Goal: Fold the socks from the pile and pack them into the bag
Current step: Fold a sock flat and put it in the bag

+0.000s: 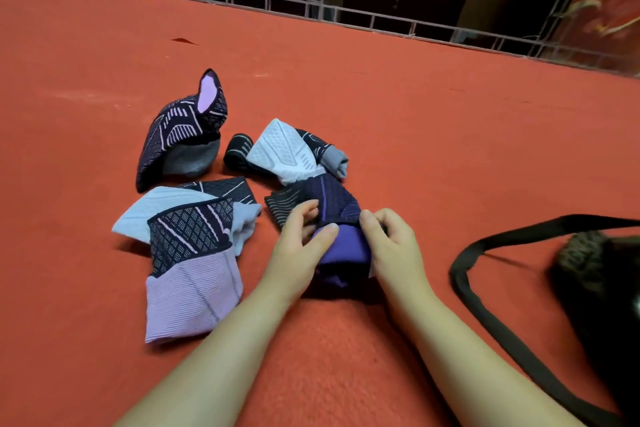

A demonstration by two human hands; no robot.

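On the red carpet [381, 121] in front of you, both hands are busy with one dark purple sock [341, 246]. Your left hand [298, 246] has its thumb laid across the sock's bright purple cuff, fingers curled loosely over the patterned part, and your right hand [391, 246] pinches the cuff's other edge with fingers bent in tight. The sock looks partly doubled over, though the hands hide too much of it to be sure. Just beyond it lies the rest of the pile (all loose, none paired): a white-soled sock [287, 152], a small dark rolled sock [237, 151], an upright dark sock with a pink lining [180, 135], and a lilac-cuffed sock [190, 267] nearest your left arm. Well to your right sits the dark bag [595, 274], its strap [485, 302] looping across the carpet toward you.
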